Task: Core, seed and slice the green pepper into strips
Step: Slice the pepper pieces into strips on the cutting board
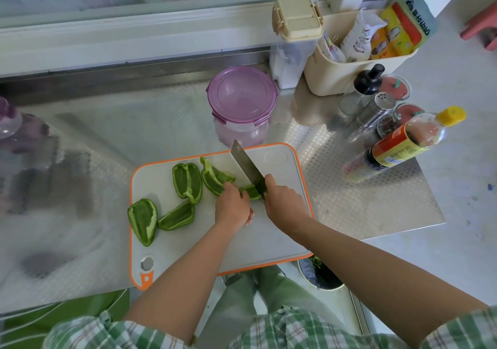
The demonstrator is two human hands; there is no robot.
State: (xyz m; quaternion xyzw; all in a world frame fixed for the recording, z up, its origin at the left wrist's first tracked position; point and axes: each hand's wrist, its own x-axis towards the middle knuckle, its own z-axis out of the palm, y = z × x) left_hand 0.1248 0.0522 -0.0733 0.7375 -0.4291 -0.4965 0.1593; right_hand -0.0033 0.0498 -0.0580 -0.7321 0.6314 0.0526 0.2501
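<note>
Right hand [283, 200] grips steel-bladed kitchen knife [247, 167]; left hand [232, 206] fingers curled, pinning green pepper piece [251, 191] on orange-rimmed white cutting board [282, 238].

Cored green pepper pieces [187, 182] lie on the cutting board [269, 230].

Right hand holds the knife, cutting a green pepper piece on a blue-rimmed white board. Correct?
No: the rim is orange, not blue. In the head view the right hand holds the steel-bladed knife, cutting a green pepper piece on the orange-rimmed white plastic cutting board.
</note>
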